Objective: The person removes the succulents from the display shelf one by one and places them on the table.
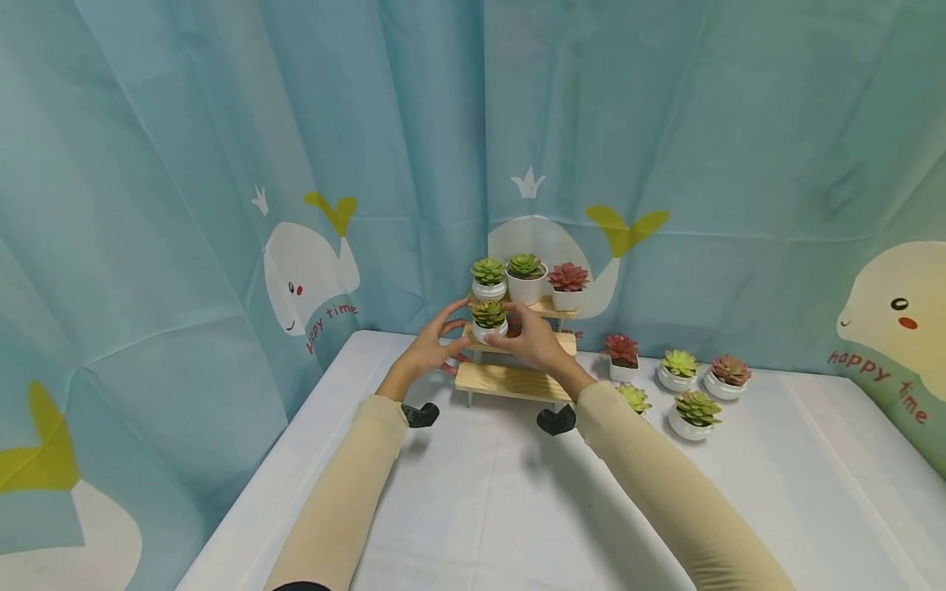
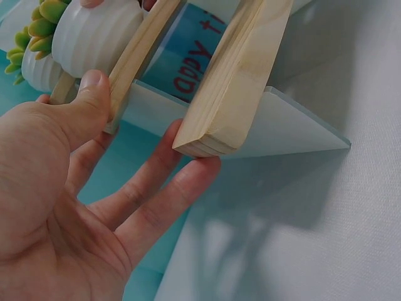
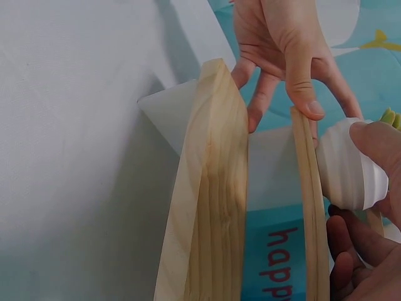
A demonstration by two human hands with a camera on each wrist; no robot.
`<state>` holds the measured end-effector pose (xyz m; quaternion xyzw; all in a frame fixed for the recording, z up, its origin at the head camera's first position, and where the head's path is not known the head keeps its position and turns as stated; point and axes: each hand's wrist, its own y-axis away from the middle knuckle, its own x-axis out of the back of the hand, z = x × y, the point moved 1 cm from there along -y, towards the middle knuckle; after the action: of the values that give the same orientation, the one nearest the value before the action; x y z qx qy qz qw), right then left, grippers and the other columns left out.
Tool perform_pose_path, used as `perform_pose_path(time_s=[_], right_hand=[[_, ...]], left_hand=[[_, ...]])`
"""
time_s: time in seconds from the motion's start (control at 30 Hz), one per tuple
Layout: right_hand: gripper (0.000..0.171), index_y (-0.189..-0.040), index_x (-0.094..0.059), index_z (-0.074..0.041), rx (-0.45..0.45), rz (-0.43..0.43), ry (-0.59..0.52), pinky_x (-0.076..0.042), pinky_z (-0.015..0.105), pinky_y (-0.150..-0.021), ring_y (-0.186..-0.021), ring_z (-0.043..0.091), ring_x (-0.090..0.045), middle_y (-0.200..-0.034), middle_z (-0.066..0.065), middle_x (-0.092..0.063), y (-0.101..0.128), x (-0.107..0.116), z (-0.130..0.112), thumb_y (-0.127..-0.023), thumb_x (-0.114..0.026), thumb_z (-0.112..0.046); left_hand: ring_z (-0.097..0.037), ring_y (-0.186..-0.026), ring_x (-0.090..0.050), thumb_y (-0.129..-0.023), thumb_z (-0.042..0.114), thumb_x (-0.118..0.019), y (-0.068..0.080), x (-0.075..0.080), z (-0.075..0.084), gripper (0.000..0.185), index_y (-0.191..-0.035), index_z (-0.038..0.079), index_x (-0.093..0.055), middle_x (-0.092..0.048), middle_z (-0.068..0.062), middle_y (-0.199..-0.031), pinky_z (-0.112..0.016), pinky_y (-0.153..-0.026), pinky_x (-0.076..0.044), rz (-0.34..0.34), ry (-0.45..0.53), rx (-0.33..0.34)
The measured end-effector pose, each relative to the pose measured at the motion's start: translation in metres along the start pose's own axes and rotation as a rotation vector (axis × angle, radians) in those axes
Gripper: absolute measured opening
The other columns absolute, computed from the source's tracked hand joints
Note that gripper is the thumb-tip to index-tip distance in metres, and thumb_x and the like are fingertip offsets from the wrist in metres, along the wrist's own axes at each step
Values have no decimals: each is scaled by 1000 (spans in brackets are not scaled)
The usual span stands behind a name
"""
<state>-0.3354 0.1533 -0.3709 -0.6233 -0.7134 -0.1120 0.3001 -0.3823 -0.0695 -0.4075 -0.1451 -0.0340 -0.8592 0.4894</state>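
My right hand [image 1: 535, 341] grips a small white pot with a green, orange-tipped succulent [image 1: 489, 315] at the left end of the middle board of a three-tier wooden stand [image 1: 510, 381]. Seen from the right wrist, the thumb lies on the side of the ribbed pot [image 3: 354, 166], close over the board. At the stand's left end, my left hand [image 1: 429, 349] holds the middle board; its thumb [image 2: 93, 100] presses the front edge. Two of its other fingers touch the end of the lowest board [image 2: 219, 125].
On the top tier stand two green succulents [image 1: 525, 279] and a red one [image 1: 567, 287], all in white pots. Several more potted succulents [image 1: 693, 414] are on the white table [image 1: 473, 509] right of the stand. A blue whale-print curtain [image 1: 414, 148] hangs close behind.
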Motion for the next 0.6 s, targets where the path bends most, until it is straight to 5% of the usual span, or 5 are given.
perform_pose_path(time_s=[0.6], right_hand=[[68,-145,-49,0,22,26,40,-58,47,-91,-111,33,-68,-123,21,-68,0,1,2,-92,-81,-27]], left_hand=[[-44,-94,-72,-104,21,-64,-2,1,-1,75,-164,38,-22,-30,-18,-165,-57,-71,-62,4,-24,-4]])
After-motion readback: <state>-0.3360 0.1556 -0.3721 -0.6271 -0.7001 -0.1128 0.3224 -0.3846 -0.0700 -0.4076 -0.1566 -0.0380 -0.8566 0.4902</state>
